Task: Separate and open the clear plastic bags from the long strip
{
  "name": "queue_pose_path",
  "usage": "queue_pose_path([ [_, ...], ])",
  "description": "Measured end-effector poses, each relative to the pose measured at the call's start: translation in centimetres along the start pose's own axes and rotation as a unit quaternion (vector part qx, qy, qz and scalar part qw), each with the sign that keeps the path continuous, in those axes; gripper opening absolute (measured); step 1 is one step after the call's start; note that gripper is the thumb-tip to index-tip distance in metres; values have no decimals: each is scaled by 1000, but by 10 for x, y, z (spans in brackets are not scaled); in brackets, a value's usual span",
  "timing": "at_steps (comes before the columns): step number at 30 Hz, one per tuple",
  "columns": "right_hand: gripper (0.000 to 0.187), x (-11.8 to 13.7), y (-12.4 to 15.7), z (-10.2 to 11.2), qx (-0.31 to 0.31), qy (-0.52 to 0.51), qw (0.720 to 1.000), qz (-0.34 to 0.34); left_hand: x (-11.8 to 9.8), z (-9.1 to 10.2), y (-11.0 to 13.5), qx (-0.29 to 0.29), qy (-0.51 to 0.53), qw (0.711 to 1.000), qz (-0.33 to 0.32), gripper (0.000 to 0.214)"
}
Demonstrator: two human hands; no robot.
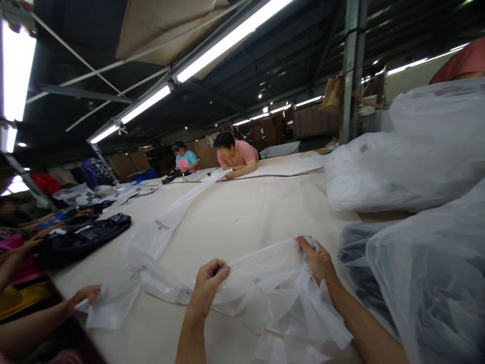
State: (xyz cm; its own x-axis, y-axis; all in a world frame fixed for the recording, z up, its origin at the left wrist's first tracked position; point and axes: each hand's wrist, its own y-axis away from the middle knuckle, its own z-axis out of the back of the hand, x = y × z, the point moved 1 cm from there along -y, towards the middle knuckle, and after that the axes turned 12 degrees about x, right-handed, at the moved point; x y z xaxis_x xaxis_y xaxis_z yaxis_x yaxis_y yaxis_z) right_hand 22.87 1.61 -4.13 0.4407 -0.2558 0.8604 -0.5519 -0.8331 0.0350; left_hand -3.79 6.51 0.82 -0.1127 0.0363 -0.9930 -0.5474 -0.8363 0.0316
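In the head view, the left hand (208,283) has its grip closed, thumb against curled fingers, on the edge of a translucent plastic sheet (253,268). The right hand (316,260) pinches the same sheet at its upper right corner, grip likewise closed. The sheet spans the two hands above the near side of the pale tabletop (257,207), its loose folds hanging below the right hand. Leftward, it reaches a second printed sheet (159,230); whether the two are joined cannot be told. A co-worker's hand (89,296) holds the second sheet's near end. Filled plastic bags (379,169) are stacked at right; a black bundle (85,242) lies at left.
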Motion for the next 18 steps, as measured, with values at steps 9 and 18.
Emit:
queue_pose_path([
  [9,49,1,-2,3,2,-3,1000,0,2,14,3,-28,-28,999,22,35],
  [18,49,7,10,-17,31,-1,999,-13,29,24,-17,-221,-60,973,2,31],
])
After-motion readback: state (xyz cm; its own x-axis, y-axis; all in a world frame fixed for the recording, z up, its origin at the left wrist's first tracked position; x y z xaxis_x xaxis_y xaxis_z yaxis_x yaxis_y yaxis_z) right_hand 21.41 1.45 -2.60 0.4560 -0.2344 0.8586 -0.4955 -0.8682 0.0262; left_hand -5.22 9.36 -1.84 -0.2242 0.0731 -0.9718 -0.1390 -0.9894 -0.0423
